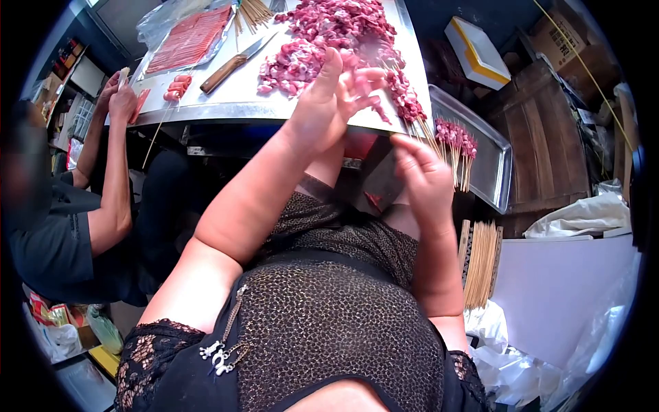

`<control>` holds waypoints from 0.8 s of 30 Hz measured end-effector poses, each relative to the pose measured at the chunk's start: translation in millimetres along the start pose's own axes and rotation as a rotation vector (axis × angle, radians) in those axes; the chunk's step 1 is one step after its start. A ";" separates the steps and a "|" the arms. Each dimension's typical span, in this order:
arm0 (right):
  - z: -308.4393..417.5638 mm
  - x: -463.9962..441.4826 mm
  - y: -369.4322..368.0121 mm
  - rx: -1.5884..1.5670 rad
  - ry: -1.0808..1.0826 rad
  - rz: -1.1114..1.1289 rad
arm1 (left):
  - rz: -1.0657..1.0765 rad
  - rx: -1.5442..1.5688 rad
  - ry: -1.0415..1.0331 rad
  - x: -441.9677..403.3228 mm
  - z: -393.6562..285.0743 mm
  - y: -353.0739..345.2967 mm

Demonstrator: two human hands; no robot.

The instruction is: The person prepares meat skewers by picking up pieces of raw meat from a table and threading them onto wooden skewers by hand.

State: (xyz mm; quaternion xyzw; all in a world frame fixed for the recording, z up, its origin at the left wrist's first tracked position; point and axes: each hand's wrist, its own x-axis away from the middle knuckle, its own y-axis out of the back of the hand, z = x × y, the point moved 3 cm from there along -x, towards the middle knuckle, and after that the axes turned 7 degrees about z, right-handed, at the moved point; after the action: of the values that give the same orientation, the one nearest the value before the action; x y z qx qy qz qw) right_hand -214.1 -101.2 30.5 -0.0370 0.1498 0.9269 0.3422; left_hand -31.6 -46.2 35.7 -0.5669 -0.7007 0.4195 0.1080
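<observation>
My left hand (328, 103) is raised over the near edge of the table, its thumb up and its slightly blurred fingers spread. Behind it lies a large heap of cut raw meat pieces (336, 24). A small strip of meat (379, 111) shows just below the fingertips; whether they touch it I cannot tell. My right hand (424, 180) is closed in a pinch in front of the table edge, and what it grips, if anything, is not clear. Beside it, meat skewers (406, 99) lie on the table corner, and more skewers (455, 141) rest on a metal tray (491, 161).
Bare bamboo sticks (482, 264) stand at my right. A knife (237, 65), meat rolls (178, 88) and a bag of sliced meat (191, 40) lie on the table's left. Another person (103, 220) works there with both hands raised. A white-and-yellow box (477, 53) is back right.
</observation>
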 end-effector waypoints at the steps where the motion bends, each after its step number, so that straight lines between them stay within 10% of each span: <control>1: -0.7 -5.6 17.7 0.252 0.093 -0.117 | -0.094 -0.189 0.014 0.5 -5.1 0.2; 5: -5.6 -35.5 52.4 0.875 0.289 -0.270 | -0.189 -0.371 0.071 -10.6 -10.4 25.2; 11: -32.1 -18.3 47.6 1.289 -0.007 -0.085 | -0.250 -0.635 0.104 -15.7 8.5 39.1; 14: -54.3 -13.4 51.4 1.140 -0.351 0.050 | -0.111 -1.078 -0.142 -21.8 17.3 48.7; 18: -80.2 3.7 97.1 0.702 -0.089 -0.162 | 0.097 -1.731 -0.383 -24.8 28.2 21.9; 24: -163.6 4.7 201.6 0.587 -0.411 -0.557 | 0.118 -1.846 -0.328 -30.9 27.9 20.6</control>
State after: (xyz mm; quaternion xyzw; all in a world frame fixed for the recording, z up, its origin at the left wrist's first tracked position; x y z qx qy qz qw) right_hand -353.3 -293.2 -75.3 0.2075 0.3194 0.7059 0.5972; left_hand -24.4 -86.4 13.7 -0.3968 -0.7329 -0.2226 -0.5057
